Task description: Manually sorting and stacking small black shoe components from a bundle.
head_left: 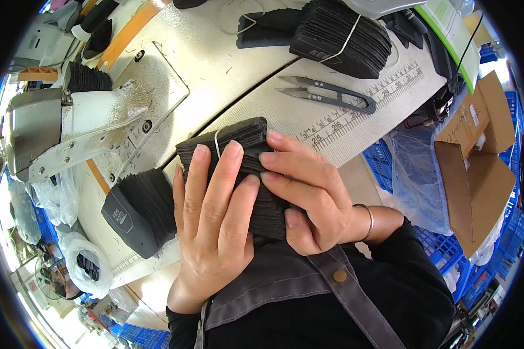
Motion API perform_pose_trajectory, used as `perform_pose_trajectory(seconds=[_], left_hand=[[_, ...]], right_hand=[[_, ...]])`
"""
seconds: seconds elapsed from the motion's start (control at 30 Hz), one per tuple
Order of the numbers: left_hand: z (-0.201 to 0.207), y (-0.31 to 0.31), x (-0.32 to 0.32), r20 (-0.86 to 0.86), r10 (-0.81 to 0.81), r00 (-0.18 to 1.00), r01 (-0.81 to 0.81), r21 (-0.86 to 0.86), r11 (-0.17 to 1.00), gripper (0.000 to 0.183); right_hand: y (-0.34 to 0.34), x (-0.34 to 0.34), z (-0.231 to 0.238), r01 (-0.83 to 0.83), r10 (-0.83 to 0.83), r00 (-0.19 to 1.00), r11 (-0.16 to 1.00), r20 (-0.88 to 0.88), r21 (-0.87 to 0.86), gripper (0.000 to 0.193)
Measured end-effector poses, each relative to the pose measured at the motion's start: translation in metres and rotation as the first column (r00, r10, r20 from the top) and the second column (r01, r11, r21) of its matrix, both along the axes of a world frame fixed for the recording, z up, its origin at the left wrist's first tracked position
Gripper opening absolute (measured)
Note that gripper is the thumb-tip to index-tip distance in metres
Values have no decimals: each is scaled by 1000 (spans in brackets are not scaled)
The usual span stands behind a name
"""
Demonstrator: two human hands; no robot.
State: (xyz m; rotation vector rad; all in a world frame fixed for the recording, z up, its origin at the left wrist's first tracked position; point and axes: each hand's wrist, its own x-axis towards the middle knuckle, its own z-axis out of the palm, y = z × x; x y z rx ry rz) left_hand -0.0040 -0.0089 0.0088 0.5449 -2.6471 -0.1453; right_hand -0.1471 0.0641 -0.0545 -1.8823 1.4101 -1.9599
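A thick bundle of black fabric pieces (pixel 247 129) is between my two hands, just above the sewing table's near edge. A thin white band (pixel 217 142) runs across its upper part. My left hand (pixel 212 227) lies over its left side, fingers long and slightly apart, the thumb hidden. From the right, my right hand (pixel 317 200) grips the bundle, with bent fingertips on the layers' edges and the thumb lower down. Left of my left hand rests another stack of black pieces (pixel 140 212), with a pale print on its top piece.
Thread snips (pixel 332 93) lie on the table beside a printed ruler scale (pixel 384 90). A banded black stack (pixel 340 41) sits at the far side. The sewing machine (pixel 75 125) stands on the left. Right of the table are an open cardboard box (pixel 477 168) and blue crates (pixel 434 247).
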Motion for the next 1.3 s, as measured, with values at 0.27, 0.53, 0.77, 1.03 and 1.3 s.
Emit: perform_pose_trajectory(seconds=[0.27,0.53,0.77,1.03,1.3], left_hand=[[3,0,-2,10,6,1000,-6,-7,1000,24],[2,-1,0,17,2,1000,-2,-1,1000,26],[1,-2,0,12,-3,1000,3,-6,1000,29],[2,-2,0,14,-8,1000,8,1,1000,30],[-6,-1,-2,-32,16,999,-17,-24,1000,34]], right_hand=[[3,-2,8,32,-31,999,999,-21,40,43],[1,-1,3,48,-48,999,998,4,43,39],[1,-3,3,39,-36,996,999,-79,33,38],[-1,-8,7,41,-39,998,999,-42,34,37],[-13,-31,30,-77,86,994,988,-65,133,28]])
